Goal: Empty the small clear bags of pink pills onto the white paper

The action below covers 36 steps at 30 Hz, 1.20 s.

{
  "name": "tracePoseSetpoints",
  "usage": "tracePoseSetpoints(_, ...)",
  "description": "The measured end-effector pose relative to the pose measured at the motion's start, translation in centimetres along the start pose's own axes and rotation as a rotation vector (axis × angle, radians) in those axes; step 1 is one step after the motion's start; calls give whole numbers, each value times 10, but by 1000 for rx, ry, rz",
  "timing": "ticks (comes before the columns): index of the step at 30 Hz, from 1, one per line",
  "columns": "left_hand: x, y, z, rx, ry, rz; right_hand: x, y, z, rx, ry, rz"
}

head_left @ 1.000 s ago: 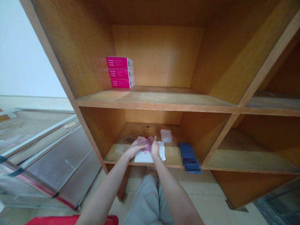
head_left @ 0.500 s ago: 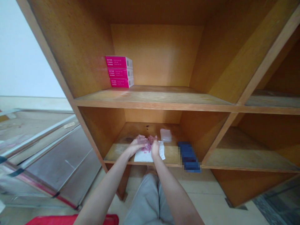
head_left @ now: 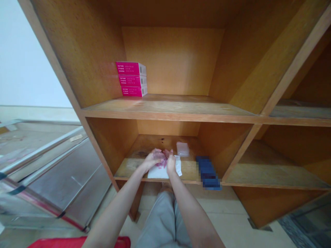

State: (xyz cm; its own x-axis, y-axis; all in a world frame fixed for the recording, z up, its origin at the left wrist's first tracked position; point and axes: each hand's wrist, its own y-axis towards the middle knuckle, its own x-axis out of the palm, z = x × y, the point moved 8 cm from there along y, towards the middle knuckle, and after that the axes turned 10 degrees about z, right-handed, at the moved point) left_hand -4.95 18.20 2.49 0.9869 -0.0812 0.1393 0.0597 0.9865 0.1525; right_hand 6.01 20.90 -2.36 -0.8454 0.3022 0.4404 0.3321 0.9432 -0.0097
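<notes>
On the lower shelf, my left hand [head_left: 152, 159] curls with what looks like a small clear plastic bag [head_left: 156, 155] at its fingers. My right hand [head_left: 170, 162] faces it from the right, its fingers bent inward toward the left fingertips. What the right fingers pinch is too small to make out. Between and below both hands lies a heap of tiny pink pieces [head_left: 161, 164] on a white sheet [head_left: 158, 173]. Just beyond my right hand, a clear plastic packet or stack of small bags [head_left: 183, 149] rests on the shelf.
Three pink boxes [head_left: 131, 80] stand stacked on the upper shelf at left. A blurred dark blue object [head_left: 208, 172] overhangs the lower shelf's front edge at right. Wooden side panels [head_left: 226, 148] enclose the compartment. A metal-framed unit [head_left: 64, 179] stands left, with a red object [head_left: 59, 242] below.
The fingers of both hands shift very slightly over the pink pieces. The sheet, packet, boxes and blue object stay in place.
</notes>
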Motion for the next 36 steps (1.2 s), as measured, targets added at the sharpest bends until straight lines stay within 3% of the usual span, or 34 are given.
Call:
tracePoseSetpoints(10, -1, -2, 4, 13, 39, 26, 0, 2, 3, 0, -9, 0)
tracePoseSetpoints(19, 2, 2, -4, 43, -14, -12, 1, 5, 5, -20, -38, -5)
tracePoseSetpoints(31, 23, -12, 4, -66, -5, -99, -3, 6, 0, -41, -100, 18)
tracePoseSetpoints(36, 24, -10, 5, -22, 27, -99, -3, 5, 0, -76, -131, 11)
